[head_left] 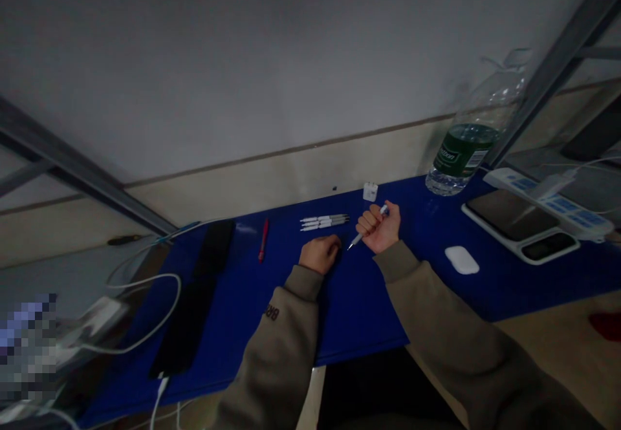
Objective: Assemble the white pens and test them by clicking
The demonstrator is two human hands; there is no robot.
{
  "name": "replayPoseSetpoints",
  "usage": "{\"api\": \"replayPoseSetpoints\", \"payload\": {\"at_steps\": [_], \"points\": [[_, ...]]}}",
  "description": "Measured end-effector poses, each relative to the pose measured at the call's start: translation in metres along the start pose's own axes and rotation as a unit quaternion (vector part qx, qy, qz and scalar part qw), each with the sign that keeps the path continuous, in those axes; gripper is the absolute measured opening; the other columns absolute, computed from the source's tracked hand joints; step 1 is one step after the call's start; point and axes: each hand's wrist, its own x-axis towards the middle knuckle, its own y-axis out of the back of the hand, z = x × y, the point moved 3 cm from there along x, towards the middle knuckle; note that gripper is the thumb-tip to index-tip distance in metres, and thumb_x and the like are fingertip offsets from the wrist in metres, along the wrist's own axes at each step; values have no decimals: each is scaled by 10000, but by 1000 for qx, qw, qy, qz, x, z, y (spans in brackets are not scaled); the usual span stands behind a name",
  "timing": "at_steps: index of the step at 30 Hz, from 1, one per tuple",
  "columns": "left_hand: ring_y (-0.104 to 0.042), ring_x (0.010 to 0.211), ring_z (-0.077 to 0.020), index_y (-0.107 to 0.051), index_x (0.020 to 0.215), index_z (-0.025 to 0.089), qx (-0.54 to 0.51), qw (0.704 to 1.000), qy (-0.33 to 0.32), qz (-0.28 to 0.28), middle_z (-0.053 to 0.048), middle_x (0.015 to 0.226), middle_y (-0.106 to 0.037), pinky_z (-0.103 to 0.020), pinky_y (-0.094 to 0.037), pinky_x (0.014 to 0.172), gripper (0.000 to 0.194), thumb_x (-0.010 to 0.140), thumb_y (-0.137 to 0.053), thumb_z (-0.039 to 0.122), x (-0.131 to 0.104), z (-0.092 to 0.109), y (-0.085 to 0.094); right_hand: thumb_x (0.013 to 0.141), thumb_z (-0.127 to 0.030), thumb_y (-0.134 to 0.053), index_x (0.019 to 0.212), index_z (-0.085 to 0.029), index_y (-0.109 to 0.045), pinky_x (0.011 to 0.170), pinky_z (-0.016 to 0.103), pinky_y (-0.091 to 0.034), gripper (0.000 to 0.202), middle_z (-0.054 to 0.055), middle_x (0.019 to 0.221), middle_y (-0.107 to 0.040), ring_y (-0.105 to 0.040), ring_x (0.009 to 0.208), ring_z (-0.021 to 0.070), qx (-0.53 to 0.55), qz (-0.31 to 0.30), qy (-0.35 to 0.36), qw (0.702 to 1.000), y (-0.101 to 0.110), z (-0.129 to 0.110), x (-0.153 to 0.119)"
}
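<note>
My right hand (pixel 380 226) is closed around a white and grey pen (pixel 357 240), its tip pointing down and left, its other end showing near the thumb. My left hand (pixel 320 253) rests on the blue table (pixel 359 307) with fingers curled; whether anything is inside cannot be made out. Just beyond the left hand, several white pens (pixel 324 222) lie side by side with their tips to the left. A red pen (pixel 263 240) lies apart, to the left of them. Behind my right hand, near the wall, stands a white charger plug (pixel 370 191).
A large bottle with a green label (pixel 463 150) stands at the back right. Nearby are a white case (pixel 462 260), a white scale-like device (pixel 521 226) and a power strip (pixel 557 205). Dark phone-like slabs (pixel 184 326) and white cables (pixel 178 291) occupy the left side.
</note>
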Motion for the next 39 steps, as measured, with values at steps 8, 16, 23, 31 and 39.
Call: {"api": "replayPoseSetpoints", "payload": {"at_steps": [8,16,23,31,39], "points": [[-604,839,-166,-622,954,254,15,1000,5,-13,-10,931,-673,-246,-421,713,239,853,-409,220,-1,5,2,802,-542,-398,499,-216,-172,345,238,-161,499,-72,402,-164,-133,367,80,-17,16,8,1000,1,-2,-1],[-605,804,-168,-609,956,271,32,999,-7,-3,-1,896,-665,-250,-419,675,226,844,-420,219,-1,3,0,817,-561,-364,494,-222,-184,337,244,-157,502,-74,406,-157,-125,366,80,-26,20,6,999,-2,-2,-2],[-622,704,-167,-519,1135,245,-9,999,-6,38,-27,767,-646,-253,-421,647,377,953,-214,371,-5,10,3,823,-557,-345,492,-220,-183,339,242,-155,499,-74,415,-140,-116,371,83,-37,22,24,999,0,-1,-1],[-603,650,-146,-515,1128,212,-65,997,-14,31,-18,714,-618,-234,-402,615,473,960,-123,417,-8,14,10,819,-554,-339,487,-220,-181,340,242,-161,498,-71,414,-138,-121,373,84,-39,17,22,999,-2,0,-1],[-583,662,-144,-566,988,194,-71,997,-27,8,-27,709,-607,-235,-370,621,522,957,-107,440,-9,19,9,812,-538,-369,495,-222,-190,343,244,-168,482,-73,416,-161,-128,374,84,-34,0,12,999,-3,2,-1]]}}
